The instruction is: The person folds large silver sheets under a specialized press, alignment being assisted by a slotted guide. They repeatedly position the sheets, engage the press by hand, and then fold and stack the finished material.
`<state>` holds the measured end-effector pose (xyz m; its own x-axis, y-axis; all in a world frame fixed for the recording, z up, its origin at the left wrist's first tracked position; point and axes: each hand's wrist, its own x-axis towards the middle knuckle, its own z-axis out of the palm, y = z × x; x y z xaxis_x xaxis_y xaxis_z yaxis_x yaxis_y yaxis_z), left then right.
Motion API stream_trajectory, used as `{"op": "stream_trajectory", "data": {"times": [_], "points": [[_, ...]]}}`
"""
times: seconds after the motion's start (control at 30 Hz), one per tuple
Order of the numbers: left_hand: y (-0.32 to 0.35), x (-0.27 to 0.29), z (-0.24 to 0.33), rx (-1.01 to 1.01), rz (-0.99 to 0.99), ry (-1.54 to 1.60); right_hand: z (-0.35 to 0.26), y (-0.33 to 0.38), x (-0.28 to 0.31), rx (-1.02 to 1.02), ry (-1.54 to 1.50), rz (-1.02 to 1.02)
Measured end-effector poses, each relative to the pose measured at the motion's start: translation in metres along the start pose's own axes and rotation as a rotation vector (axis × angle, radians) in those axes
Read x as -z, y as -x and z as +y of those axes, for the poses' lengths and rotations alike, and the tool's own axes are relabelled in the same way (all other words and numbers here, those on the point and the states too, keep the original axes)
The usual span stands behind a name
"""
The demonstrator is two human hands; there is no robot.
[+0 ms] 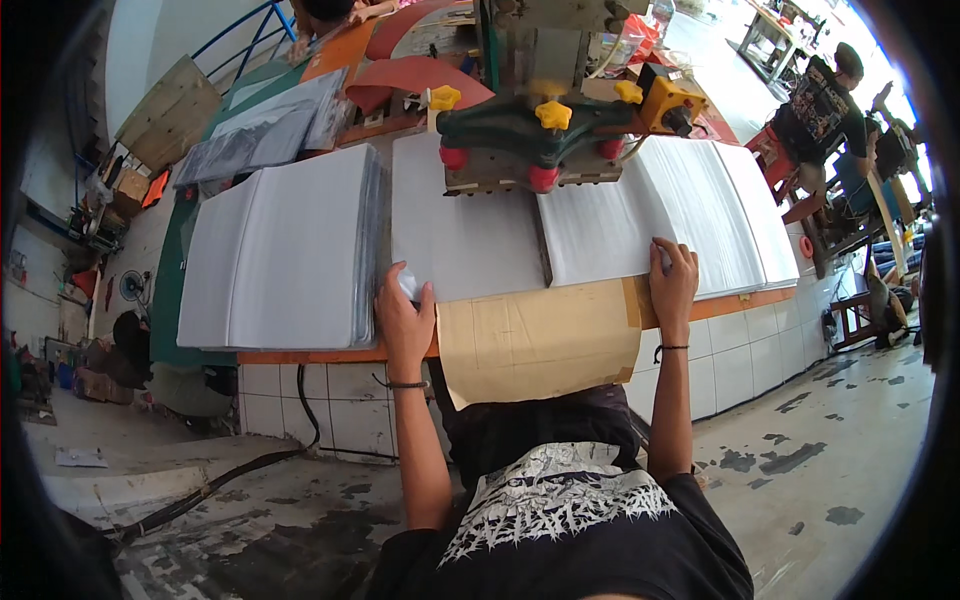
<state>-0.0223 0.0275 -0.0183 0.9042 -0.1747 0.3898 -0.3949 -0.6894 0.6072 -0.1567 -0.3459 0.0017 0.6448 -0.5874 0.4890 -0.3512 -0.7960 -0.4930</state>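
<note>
Hands well apart: left hand [405,325] at a pale sheet's [460,235] corner, right hand [676,280] at the front of the white stack [712,215] beside the press [545,135] — can't tell if either grips. Sheets look light, floppy, slippery; take the edges. Orange-edged bench [300,357], tiled front [755,335], scuffed floor [800,490].

A black short-sleeved T-shirt [620,562] bears jagged white print [560,495]; each wrist wears a dark band [671,348].

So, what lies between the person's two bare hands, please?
Between the left hand and right hand, the head view shows a tan, roughly rectangular, paper-like sheet.
</note>
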Motion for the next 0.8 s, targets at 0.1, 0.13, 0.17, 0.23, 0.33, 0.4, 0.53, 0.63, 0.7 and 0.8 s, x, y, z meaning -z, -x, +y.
{"op": "stream_trajectory", "data": {"times": [0.1,0.13,0.17,0.23,0.33,0.4,0.53,0.63,0.7,0.8], "points": [[0.001,0.0,-0.001,-0.004,0.041,0.04,0.002,-0.001,-0.001,0.056,0.023,0.052],[0.001,0.0,-0.002,0.0,0.048,0.044,0.002,0.002,0.0,0.071,0.044,0.078],[0.002,0.0,-0.002,0.004,0.055,0.048,0.001,0.004,0.0,0.087,0.064,0.103],[0.004,0.003,0.002,0.053,0.082,0.101,-0.001,0.007,0.003,0.092,0.069,0.111],[0.003,0.007,0.002,0.117,0.092,0.262,-0.002,0.018,0.007,0.051,-0.023,0.078],[0.003,0.006,0.004,0.094,0.122,0.236,0.004,0.025,0.004,0.005,-0.123,0.074],[0.008,0.007,0.008,0.112,0.186,0.257,0.009,0.026,0.001,0.016,-0.123,0.064],[0.006,0.004,0.003,0.094,0.232,0.259,0.007,0.024,-0.002,0.02,-0.107,0.088],[0.007,0.002,0.002,0.077,0.234,0.223,0.006,0.027,0.0,0.007,-0.097,0.112],[0.01,0.0,0.001,0.031,0.261,0.192,0.007,0.029,0.003,0.025,0.029,0.116]]}}
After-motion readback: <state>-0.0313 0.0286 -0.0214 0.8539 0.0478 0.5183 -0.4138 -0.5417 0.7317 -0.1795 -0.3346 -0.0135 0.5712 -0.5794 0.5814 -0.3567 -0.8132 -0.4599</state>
